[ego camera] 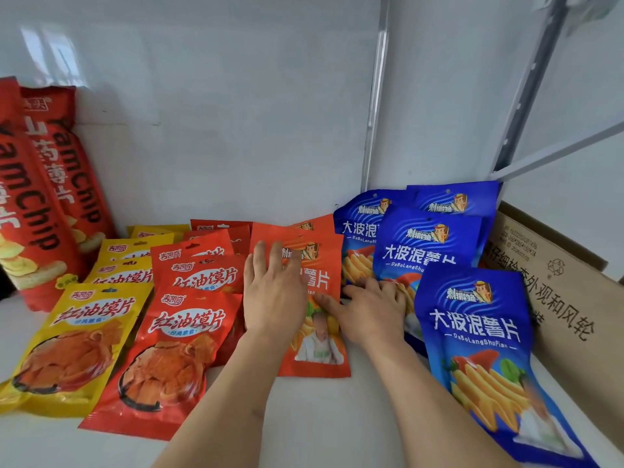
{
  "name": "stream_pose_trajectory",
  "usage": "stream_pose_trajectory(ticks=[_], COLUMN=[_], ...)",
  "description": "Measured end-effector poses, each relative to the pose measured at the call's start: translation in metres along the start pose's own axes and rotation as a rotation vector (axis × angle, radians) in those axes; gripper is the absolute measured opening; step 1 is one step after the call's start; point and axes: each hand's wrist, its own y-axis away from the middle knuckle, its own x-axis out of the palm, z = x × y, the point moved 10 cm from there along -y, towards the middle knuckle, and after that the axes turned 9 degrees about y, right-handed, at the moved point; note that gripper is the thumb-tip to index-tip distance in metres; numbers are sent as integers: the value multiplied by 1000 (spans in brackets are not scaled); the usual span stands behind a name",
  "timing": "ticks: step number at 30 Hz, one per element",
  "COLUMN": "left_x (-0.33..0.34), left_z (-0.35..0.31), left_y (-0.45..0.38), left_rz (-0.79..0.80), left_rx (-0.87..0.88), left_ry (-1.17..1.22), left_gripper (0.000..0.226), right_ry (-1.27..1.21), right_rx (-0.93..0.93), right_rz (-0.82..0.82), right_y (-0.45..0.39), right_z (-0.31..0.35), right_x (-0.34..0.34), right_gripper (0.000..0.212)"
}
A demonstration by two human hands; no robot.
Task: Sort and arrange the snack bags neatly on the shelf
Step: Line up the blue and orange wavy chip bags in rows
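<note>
I have both hands down on the white shelf board (304, 417), working the flat orange-red foil bag of wavy potato chips (317, 332) that lies in the middle of the row. My left hand (273, 292) lies flat on the bag's left half, fingers straight and spread toward the hanging hole at its top, pressing rather than gripping. My right hand (368, 312) lies low at the bag's right edge, fingers stretched leftward over the seam where it meets the blue foil bags of wavy potato chips (472, 325); whether its fingertips tuck under anything I cannot tell. Just beyond my left hand's outer side sits the column of red foil bags of chilli bread slices (182, 349), and past those the yellow foil bags of the same snack (74, 342); further out stand the tall red yam chip bags (44, 197) against the wall. To do this step well, I judge I should square the orange-red bag on its stack: keep the left palm light, nudge the right edge parallel to the blue column, and not drag the neighbouring red bag askew. The brown cardboard box (557, 298) lies beyond my right hand.
</note>
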Motion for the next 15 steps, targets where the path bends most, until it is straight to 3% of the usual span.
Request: stream_pose_trajectory(ticks=[7,12,15], left_x=[18,16,9], left_z=[7,5,-5], left_y=[-2,-6,-5], left_rz=[-1,-51,-70], left_rx=[-13,1,15], left_ry=[73,-1,-44], left_gripper=[39,33,28], right_ry=[-49,-393,-569], right_rx=[19,-41,-88], right_rz=[-63,-137,-143], right_y=[-1,14,34], right_z=[0,-10,-23], right_x=[-7,-35,-61], right_gripper=[68,36,33])
